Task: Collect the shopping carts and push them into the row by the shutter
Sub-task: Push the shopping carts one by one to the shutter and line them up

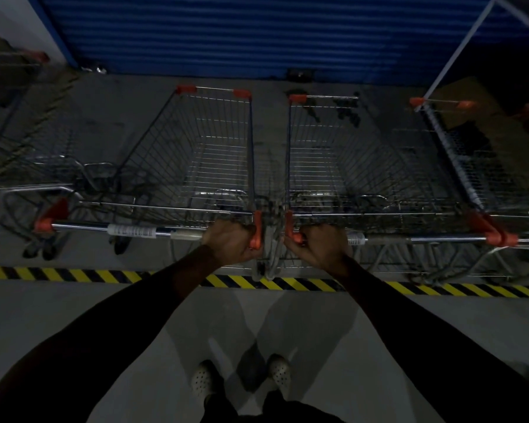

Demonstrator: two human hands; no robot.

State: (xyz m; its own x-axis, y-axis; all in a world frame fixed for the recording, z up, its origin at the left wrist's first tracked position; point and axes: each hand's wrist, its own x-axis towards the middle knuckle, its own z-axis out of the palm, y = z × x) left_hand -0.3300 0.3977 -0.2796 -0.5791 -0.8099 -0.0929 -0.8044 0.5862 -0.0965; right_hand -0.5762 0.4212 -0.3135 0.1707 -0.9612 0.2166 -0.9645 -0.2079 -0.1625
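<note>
Cart baskets [196, 154]: were thin wire metal, shiny where lit.
Handle bars [83, 228]: were glossy chromed metal.
Handle caps [45, 224]: were orange plastic.
Shutter [257, 32]: was ribbed blue metal.
Floor [74, 315]: looked smooth, matt grey.
Sleeves [135, 315]: were dark cloth.

Narrow gap between left cart [196, 154] and right cart [348, 160] — shutter [257, 32] close ahead — bare floor [74, 306] behind

Long dark sleeves [113, 340], white perforated clogs [202, 380].

2 carts [196, 154] side by side, shutter [257, 32] behind
</note>
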